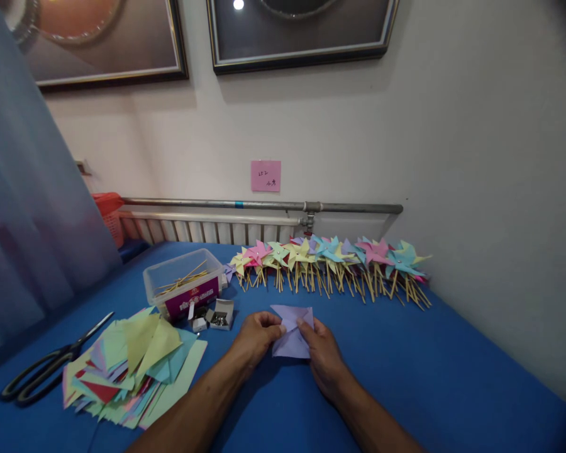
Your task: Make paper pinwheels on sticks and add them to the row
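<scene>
A square of purple paper [292,343] with slits cut in from its corners is held up between my two hands, over the blue table. My left hand [259,336] pinches its left edge, the thumb lying on the face of the sheet. On the opposite side my right hand [324,352] grips it, thumb in front and fingers behind. To the left of my hands are a small open box of metal pins [220,319] and a second small box [199,324]. Finished paper pinwheels [330,249] on sticks lie in a long row beyond.
Cut coloured paper [122,358] is heaped at the left, beside black-handled scissors [51,371]. A clear plastic tub [183,264] holds thin wooden sticks [183,282]. Behind the blue table [405,390] stand a radiator [202,231] and a metal pipe [273,205] along the wall.
</scene>
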### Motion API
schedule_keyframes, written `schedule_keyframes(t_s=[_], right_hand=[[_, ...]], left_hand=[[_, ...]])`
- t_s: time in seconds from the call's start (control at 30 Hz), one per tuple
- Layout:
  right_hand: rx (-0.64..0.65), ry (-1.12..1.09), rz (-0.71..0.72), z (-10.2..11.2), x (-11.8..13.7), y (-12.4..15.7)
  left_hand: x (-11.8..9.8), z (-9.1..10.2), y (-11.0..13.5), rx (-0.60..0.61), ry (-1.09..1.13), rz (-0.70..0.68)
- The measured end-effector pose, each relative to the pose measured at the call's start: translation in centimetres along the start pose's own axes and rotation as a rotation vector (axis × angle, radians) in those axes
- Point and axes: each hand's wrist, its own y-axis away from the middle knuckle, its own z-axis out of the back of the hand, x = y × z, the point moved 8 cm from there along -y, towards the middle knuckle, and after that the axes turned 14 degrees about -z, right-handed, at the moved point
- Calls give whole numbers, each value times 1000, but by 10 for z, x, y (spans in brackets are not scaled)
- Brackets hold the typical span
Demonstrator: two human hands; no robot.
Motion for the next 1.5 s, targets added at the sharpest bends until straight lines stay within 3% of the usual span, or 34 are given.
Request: schedule_keyframes(t_s=[0.33,0.6,0.97,1.23,1.37,1.5], right_hand=[[33,2,-13,-7,2,6],[-5,19,-30,-4,3,6],[-38,-41,-33,2,1,1],[-30,-29,-14,1,1,0],[-152,100,70,18,15,-3],[-199,518,303,20,41,6]], left_hand=[[0,3,-2,2,-59,-28],[4,5,-7,-6,-21,-49],[-7,1,-3,2,53,-88],[-9,11,-7,-86,-40,-120],[-12,18,-8,-140,-60,-119],[-16,27,-9,-207,-25,-126]])
